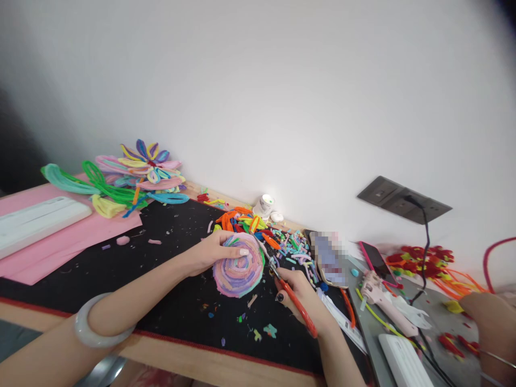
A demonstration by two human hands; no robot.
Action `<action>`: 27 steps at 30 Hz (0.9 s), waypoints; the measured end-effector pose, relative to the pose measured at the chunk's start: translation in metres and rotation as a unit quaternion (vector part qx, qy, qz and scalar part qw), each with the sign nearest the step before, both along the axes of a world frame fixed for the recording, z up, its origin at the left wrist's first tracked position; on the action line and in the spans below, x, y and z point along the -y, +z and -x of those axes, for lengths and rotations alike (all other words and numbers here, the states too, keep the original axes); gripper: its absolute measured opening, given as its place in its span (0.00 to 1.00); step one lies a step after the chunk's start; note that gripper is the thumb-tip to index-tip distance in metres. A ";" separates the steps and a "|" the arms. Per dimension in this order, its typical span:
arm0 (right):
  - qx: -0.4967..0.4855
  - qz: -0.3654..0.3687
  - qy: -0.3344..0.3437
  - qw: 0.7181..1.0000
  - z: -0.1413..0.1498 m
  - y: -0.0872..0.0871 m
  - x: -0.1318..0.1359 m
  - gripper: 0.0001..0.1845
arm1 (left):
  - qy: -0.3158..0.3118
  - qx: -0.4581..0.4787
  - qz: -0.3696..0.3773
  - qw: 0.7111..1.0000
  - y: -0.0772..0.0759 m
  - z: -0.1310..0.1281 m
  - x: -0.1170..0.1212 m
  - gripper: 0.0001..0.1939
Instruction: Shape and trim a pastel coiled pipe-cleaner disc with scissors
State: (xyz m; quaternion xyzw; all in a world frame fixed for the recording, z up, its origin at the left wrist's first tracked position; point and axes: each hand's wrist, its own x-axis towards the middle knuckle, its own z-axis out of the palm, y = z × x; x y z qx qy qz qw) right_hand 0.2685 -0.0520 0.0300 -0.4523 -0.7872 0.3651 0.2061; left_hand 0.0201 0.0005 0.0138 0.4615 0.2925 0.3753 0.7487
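My left hand (215, 250) grips a round pastel disc of coiled pipe cleaners (237, 269), held tilted on edge over the black mat (173, 301). My thumb lies across its face. My right hand (300, 293) holds red-handled scissors (296, 303), whose blades point up-left and touch the disc's right rim. A pale bangle (94, 322) sits on my left forearm.
A heap of cut pipe-cleaner bits (278, 236) lies behind the disc. Pipe-cleaner flowers (137, 172) rest at back left on pink paper (60, 236). A pink glue gun (382, 301), phones (377, 263) and a wall socket (403, 199) are right. Another person's hand (489, 322) is at far right.
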 end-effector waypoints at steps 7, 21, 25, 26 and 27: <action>0.008 -0.012 -0.007 1.000 0.005 0.000 0.000 0.35 | 0.043 -0.013 -0.025 0.999 -0.005 -0.005 -0.003 0.17; 0.013 -0.024 -0.007 1.000 -0.001 -0.007 -0.006 0.33 | 0.103 -0.006 0.030 0.994 -0.001 -0.006 -0.002 0.15; 0.004 -0.029 0.003 1.000 0.001 -0.001 -0.004 0.32 | 0.121 -0.001 0.026 0.992 0.000 -0.006 -0.002 0.16; 0.002 -0.025 0.009 1.000 0.003 0.002 -0.002 0.32 | 0.128 -0.006 0.021 0.992 -0.001 -0.006 -0.003 0.16; 0.001 -0.021 0.015 1.000 0.004 0.005 0.000 0.33 | 0.132 -0.013 0.016 0.991 -0.002 -0.006 -0.003 0.16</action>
